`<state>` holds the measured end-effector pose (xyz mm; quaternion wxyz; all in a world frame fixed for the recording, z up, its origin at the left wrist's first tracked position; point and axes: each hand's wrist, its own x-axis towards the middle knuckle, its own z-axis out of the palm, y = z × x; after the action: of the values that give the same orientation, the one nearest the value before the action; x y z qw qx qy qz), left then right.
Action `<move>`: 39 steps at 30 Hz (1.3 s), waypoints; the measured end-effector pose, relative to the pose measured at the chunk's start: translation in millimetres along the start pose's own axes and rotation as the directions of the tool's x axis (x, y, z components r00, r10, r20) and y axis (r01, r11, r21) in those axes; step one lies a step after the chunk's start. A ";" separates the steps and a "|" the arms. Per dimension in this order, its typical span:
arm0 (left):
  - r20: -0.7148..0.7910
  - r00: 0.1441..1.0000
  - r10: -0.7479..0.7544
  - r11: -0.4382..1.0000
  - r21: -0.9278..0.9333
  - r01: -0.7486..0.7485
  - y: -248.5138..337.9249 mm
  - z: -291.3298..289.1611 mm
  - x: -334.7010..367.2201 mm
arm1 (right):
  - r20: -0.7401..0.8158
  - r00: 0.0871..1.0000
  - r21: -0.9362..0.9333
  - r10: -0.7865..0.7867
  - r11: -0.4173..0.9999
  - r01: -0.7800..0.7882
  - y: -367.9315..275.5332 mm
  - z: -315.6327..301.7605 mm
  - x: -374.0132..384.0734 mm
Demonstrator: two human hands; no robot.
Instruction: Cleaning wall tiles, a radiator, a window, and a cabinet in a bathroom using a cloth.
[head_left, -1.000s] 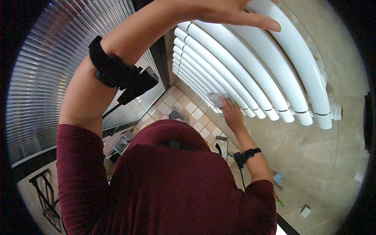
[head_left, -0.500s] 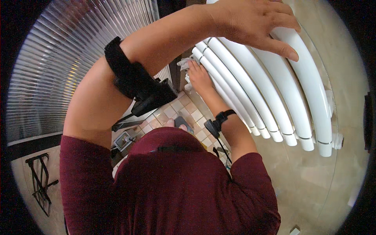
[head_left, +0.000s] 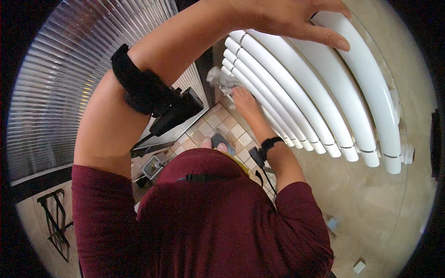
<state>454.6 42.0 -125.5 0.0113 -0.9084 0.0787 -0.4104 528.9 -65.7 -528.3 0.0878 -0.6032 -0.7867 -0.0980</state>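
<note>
White radiator tubes (head_left: 372,83), at least seven, crossed the upper right, partly hidden by the left hand (head_left: 289,19), thumb spread wide, fingers partly cut off at the top edge. Near upper centre, the right hand (head_left: 246,103) apparently gripped one crumpled grey cloth (head_left: 221,78), its edges blurred.

ribbed glass panel (head_left: 60,99) on l., blk frame (head_left: 59,231) below, tiled flr (head_left: 215,121) ctr.

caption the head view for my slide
Right hand holding a grey cloth beside a white radiator, left hand at its top.
</note>
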 end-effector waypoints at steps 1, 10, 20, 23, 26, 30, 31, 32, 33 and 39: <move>-0.008 1.000 0.003 1.000 0.009 -0.002 -3.0 0.7 -4.6 | 0.097 0.995 0.015 0.007 1.000 -0.009 -3.6 -11.5 -19.8; -0.063 0.995 0.081 0.996 0.033 -0.079 -6.2 8.8 -4.5 | 0.131 0.943 0.044 0.306 0.948 -0.314 6.1 -50.7 -204.0; -0.040 0.997 0.065 0.995 0.072 -0.062 -5.1 8.7 -4.5 | 0.096 0.947 -0.021 0.306 0.952 -0.305 -1.2 -55.9 -234.1; -0.039 0.997 0.067 0.996 0.068 -0.065 -2.3 9.3 -1.6 | 0.057 0.971 -0.050 0.232 0.972 -0.229 -1.7 -40.9 -175.6; -0.035 0.997 0.067 0.996 0.068 -0.065 -6.0 7.9 -4.7 | -0.030 0.983 -0.043 0.183 0.982 -0.185 -12.4 -39.0 -99.1; -0.020 0.997 0.074 0.996 0.055 -0.073 -3.5 3.6 -2.4 | -0.076 0.990 -0.006 0.117 0.993 -0.118 -17.9 -20.9 -21.0; -0.028 0.996 0.080 0.997 0.014 -0.079 -5.1 4.0 -1.3 | -0.045 0.988 0.029 0.149 0.989 -0.147 -20.7 -16.6 -3.0; -0.025 0.997 0.078 0.997 0.022 -0.077 -6.0 4.1 -2.2 | -0.011 0.984 0.063 0.179 0.982 -0.178 -23.5 -13.3 12.9; -0.012 0.998 0.058 0.998 0.029 -0.057 -3.9 1.4 -3.0 | -0.017 0.986 0.070 0.168 0.984 -0.166 -26.4 -9.8 28.4; 0.030 1.000 0.007 0.999 0.041 -0.008 -1.2 1.7 -3.8 | -0.042 0.989 -0.041 0.140 0.989 -0.142 -37.6 -0.4 83.3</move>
<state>453.5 43.7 -129.4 0.0326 -0.9137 0.0734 -0.3984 471.2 2.2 -508.4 0.0963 -0.6570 -0.7379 -0.1205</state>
